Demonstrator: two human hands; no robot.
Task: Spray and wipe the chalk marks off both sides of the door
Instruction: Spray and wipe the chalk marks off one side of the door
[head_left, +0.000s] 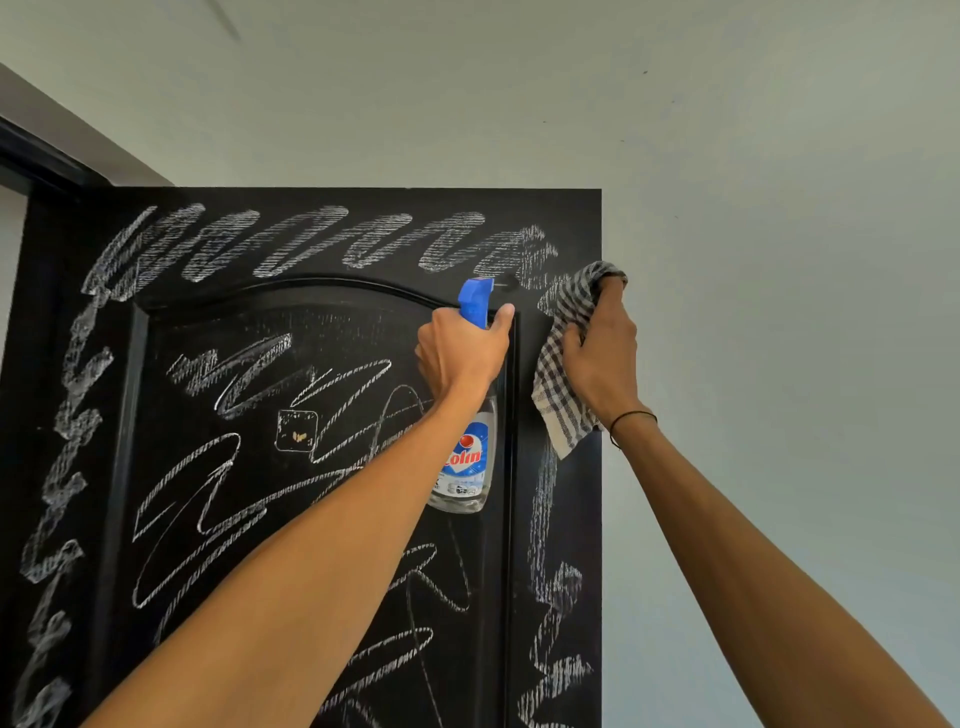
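Gripping: left hand (462, 348) curls round Colin spray bottle (465, 457), before black door (291, 364).
Pressing: right hand (605, 353) clutches checked cloth (563, 374) against door's upper right edge.

the door (322, 338) stands in front, with the wall (779, 260) behind it and to its right. chalk marks (291, 244) run along the top of the door, down its left and right sides, and over the middle panel. the left hand (460, 351) is up near the top of the panel and holds the spray bottle (465, 457), which hangs below it. the right hand (602, 348) is just to the right, at the door's right edge, and seems to press the cloth (563, 364) on the door.
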